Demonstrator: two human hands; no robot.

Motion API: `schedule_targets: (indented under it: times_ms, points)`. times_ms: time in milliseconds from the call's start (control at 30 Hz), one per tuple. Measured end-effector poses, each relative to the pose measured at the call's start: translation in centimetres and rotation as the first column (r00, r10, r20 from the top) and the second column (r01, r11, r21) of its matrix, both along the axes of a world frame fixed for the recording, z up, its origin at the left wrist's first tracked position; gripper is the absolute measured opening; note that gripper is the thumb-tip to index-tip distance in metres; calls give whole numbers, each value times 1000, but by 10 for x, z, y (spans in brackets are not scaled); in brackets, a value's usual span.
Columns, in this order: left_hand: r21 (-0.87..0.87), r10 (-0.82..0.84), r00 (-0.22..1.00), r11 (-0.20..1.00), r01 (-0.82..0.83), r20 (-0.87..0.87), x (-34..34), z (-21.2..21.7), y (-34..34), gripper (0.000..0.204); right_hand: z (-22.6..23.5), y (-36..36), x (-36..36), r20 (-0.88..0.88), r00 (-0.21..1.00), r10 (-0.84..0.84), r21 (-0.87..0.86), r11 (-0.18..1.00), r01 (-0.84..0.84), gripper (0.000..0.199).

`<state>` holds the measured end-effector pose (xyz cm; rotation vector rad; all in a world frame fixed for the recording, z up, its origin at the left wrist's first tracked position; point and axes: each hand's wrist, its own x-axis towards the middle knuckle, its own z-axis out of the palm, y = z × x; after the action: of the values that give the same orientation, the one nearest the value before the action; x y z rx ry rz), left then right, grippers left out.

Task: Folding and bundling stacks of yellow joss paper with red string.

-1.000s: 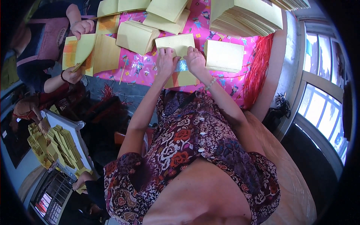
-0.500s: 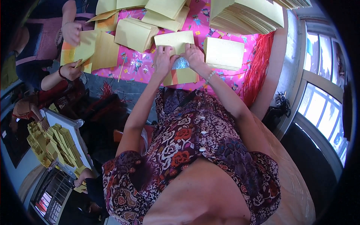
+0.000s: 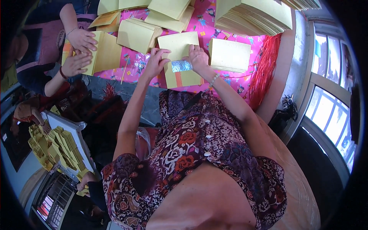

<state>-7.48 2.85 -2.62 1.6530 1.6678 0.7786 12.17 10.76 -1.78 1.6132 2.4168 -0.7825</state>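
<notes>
A yellow paper sheet [image 3: 177, 41] lies in front of me on the pink printed tablecloth. Across it sits a patch of silver foil [image 3: 181, 66], with an orange stripe below. My left hand [image 3: 154, 63] is at the sheet's left edge, thumb and forefinger apart, with nothing seen between them. On the sheet's right side rests my right hand [image 3: 199, 60], fingers stretched forward and thumb near the foil's right end. To the right of that hand is a small stack of yellow sheets [image 3: 229, 55].
More yellow stacks stand behind, one tall [image 3: 255, 17] at the far right and one leaning [image 3: 137, 35] left of centre. Red fringe [image 3: 261, 71] hangs at the right table edge. On the left, a co-worker's hands [image 3: 78, 57] press on yellow paper.
My left hand has drawn back leftward, uncovering more of the sheet; my right hand has barely moved. The foil, rounded before, now looks flat. The co-worker's hands have come together on their paper.
</notes>
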Motion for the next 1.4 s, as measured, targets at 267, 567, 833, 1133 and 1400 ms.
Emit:
schedule_targets:
  times_ms: [267, 567, 833, 1133, 1400]
  points:
    - [27, -73, 997, 997, 74, -35, -10, -9, -3, 35, -8, 4, 7, -57, 997, 50, 44, 998, -47, 54]
    - [153, 13, 995, 988, 3, -103, 2, -8, -11, 33, 10, 0, 12, -59, 996, 72, 84, 994, -66, 53]
    - [53, 500, 855, 858, -511, 138, 43, -12, -12, 36, 12, -5, 31, 143, 869, 474, 537, 700, -470, 29]
    - [-457, 719, 684, 652, -605, 120, 70, -24, 12, 42, -18, 5, 56, 86, 836, 541, 653, 604, -458, 10]
    - [-539, 676, 375, 734, -413, 634, 82, -2, 5, 27, 29, -8, 86, -252, 911, 327, 612, 783, -112, 26]
